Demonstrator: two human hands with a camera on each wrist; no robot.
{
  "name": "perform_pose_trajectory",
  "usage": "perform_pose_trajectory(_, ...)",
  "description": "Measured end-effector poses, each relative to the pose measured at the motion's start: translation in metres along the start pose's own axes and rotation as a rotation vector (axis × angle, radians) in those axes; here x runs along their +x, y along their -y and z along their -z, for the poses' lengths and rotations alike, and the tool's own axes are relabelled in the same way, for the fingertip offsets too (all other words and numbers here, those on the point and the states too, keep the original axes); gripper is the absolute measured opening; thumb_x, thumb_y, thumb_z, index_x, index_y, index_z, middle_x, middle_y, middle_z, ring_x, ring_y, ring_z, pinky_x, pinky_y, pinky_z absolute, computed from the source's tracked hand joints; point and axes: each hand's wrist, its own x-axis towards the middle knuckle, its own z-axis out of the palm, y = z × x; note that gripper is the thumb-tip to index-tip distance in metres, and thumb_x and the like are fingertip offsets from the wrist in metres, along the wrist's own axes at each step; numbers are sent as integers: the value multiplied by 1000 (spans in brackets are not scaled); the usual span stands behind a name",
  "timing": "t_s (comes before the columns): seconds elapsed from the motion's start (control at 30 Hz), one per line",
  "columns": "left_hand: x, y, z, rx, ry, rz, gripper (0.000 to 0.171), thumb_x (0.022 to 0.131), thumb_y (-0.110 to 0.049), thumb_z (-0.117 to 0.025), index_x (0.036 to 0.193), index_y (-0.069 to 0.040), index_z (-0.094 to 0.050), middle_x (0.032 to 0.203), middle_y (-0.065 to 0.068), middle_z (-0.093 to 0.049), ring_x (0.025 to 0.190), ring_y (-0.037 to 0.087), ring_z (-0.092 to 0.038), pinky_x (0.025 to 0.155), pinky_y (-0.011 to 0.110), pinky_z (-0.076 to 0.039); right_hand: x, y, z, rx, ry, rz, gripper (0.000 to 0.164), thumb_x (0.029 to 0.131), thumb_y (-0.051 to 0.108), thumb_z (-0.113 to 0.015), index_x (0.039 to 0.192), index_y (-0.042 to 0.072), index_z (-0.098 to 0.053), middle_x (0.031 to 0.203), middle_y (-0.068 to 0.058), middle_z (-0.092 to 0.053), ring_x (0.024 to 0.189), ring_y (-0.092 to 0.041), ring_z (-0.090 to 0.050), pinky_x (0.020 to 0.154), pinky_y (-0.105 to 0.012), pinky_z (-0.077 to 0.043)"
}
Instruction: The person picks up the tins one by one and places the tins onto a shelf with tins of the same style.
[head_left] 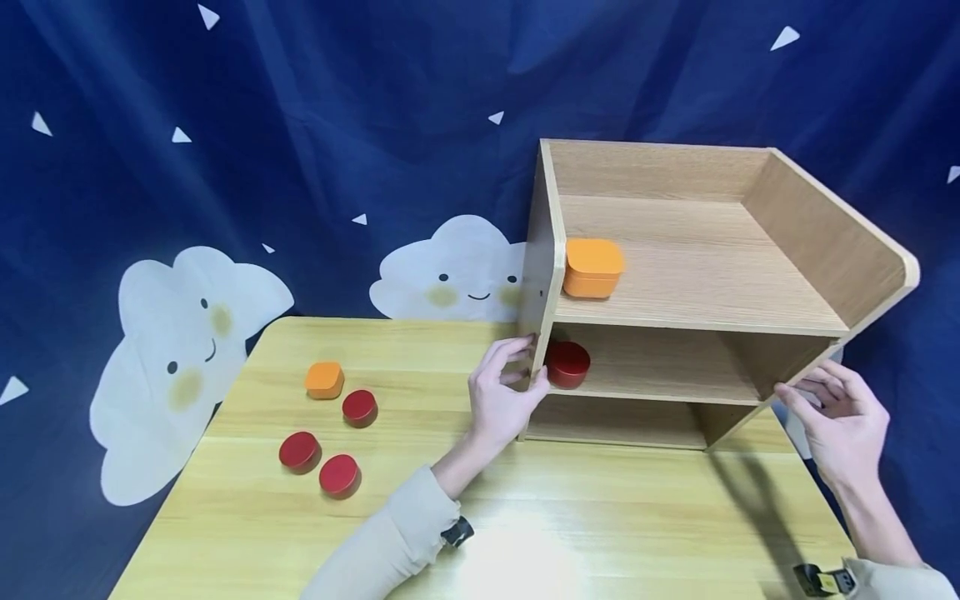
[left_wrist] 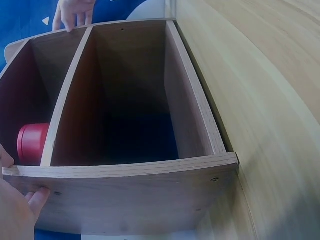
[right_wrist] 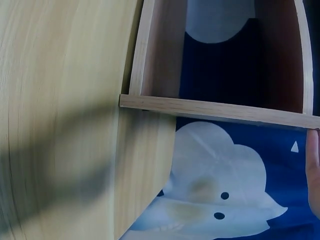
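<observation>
L hand (head_left: 497, 404), w/ red cyl. (head_left: 567, 367) beside it, pinches shelf (head_left: 697, 258); R hand (head_left: 849, 425) touches opp. edge, can't tell if pinching.

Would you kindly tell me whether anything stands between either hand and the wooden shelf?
Nothing visible does: the left hand grips the left panel of the wooden shelf, and the right hand touches the right panel. A red container sits inside, beyond the left panel, blocking neither hand.

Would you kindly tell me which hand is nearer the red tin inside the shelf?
The left hand: it grips the left panel, just beside the red tin; the right hand is at the right panel, across the shelf.
</observation>
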Motion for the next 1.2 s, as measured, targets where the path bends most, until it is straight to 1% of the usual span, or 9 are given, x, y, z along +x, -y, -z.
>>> perform_pose_trajectory(0.2, 0, 1, 8, -6, -4, 17, 40, 79, 5, -77, 118, -1, -74, 117, 17, -75, 94, 35, -77, 69, 30, -66, -3, 1, -7, -21, 4, -30, 63, 68, -50, -41, 126, -31, -52, 97, -16, -79, 82, -20, -79, 75, -21, -64)
perform_pose_trajectory(0.53, 3, 3, 25, -5, -8, 9, 40, 78, 7, -76, 117, 0, -73, 116, 19, -75, 93, 36, -75, 70, 32, -67, -7, -2, -23, -78, -2, -63, 62, 70, -48, -43, 126, -26, -56, 98, -10, -80, 84, -15, -79, 75, -19, -63)
perform_pose_trajectory(0.73, 4, 2, 36, 4, -16, 16, 39, 78, 8, -75, 117, 2, -73, 116, 20, -74, 95, 36, -74, 71, 33, -67, -10, -7, -32, -51, 18, -50, 60, 70, -47, -44, 125, -28, -54, 99, -12, -80, 83, -16, -79, 74, -20, -64)
perform_pose_trajectory(0.83, 4, 3, 41, 15, -19, 20, 40, 78, 8, -75, 117, 2, -73, 116, 21, -74, 96, 37, -74, 71, 35, -67, -11, -8, -36, -76, 16, -53, 60, 70, -47, -46, 125, -25, -57, 99, -10, -81, 84, -14, -79, 73, -18, -63)
perform_pose_trajectory(0.97, 4, 4, 49, 33, -25, 25, 42, 78, 8, -75, 119, 1, -73, 116, 20, -74, 96, 33, -73, 70, 35, -67, -12, -10, -41, -96, 10, -58, 60, 69, -46, -48, 123, -23, -60, 98, -8, -81, 84, -12, -78, 72, -16, -62)
perform_pose_trajectory(1.2, 5, 6, 62, 49, -34, 32, 42, 77, 9, -75, 118, 0, -73, 116, 18, -74, 96, 22, -72, 70, 33, -67, -15, -14, -51, -70, 35, -41, 60, 69, -48, -48, 124, -25, -59, 99, -10, -81, 87, -13, -78, 74, -17, -62)
